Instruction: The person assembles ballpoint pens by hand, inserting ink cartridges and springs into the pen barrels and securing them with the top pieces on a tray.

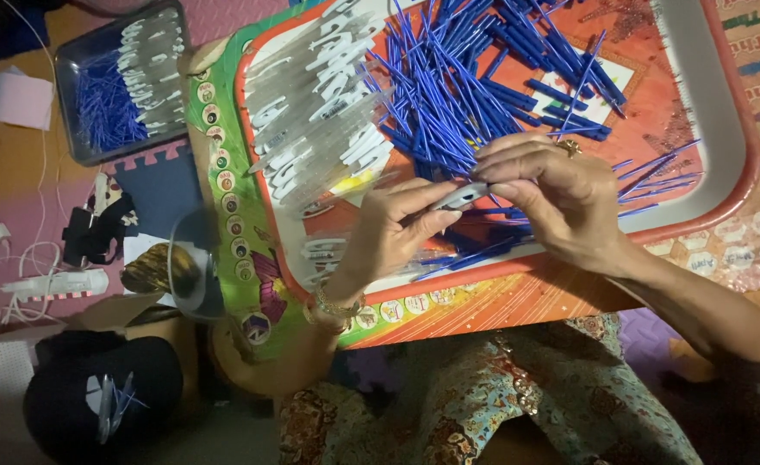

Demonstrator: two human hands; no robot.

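Both hands meet over the near half of a large red plastic tray with a pale grey rim (725, 103), which serves as the landmark here. The left hand (389, 228) pinches a small clear pen barrel with a white cap (462, 198) between thumb and forefinger, fingers closed tightly on it. The right hand (552, 202), wearing a gold ring (569, 148), has its fingertips drawn together against the barrel's other end; whether it grips something thin of its own there cannot be told.

The barrel sits just above the tray's near rim, toward the middle. Behind the hands, a dense heap of thin blue plastic ink refills (475, 77) fills the tray's centre and far side, with loose ones scattered right up to the right rim. On the tray's left side lies a stacked row of clear pen barrels with white clips (320, 112), close to the left wrist. Little bare tray floor shows, mainly a strip at the right corner.

The tray rests on a low colourful printed table (242, 215), whose edge shows to the tray's left and near side. Farther left of the tray, on the floor, a dark metal tray (74, 60) holds more refills and barrels. Below the tray's left corner lies a black cap (96, 400).
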